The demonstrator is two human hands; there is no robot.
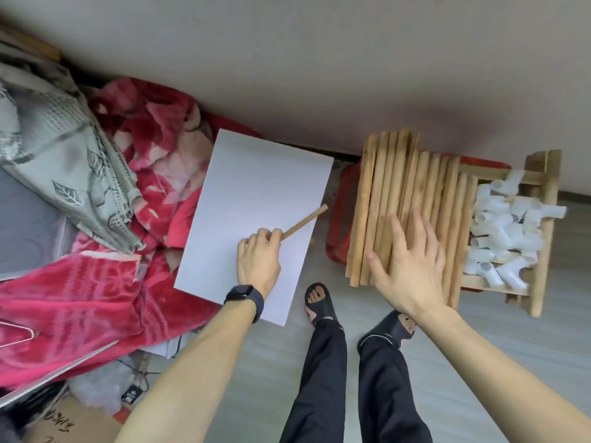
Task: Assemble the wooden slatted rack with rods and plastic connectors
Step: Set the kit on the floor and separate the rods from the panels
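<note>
The left hand (259,257) pinched one rod (305,221) above the white board (256,187). The right hand (412,270) was spread over the stacked rods (399,187) beside the connectors (502,238). The rods looked light, stiff and prone to rolling, best gripped mid-length.

Matt wooden rods (399,199), smooth white plastic connectors (502,231), fuzzy red blanket (96,282).

Home bedrm: heaped red fleece blanket (96,298) & grey leaf-print quilt (64,174), slippers (319,310).
</note>
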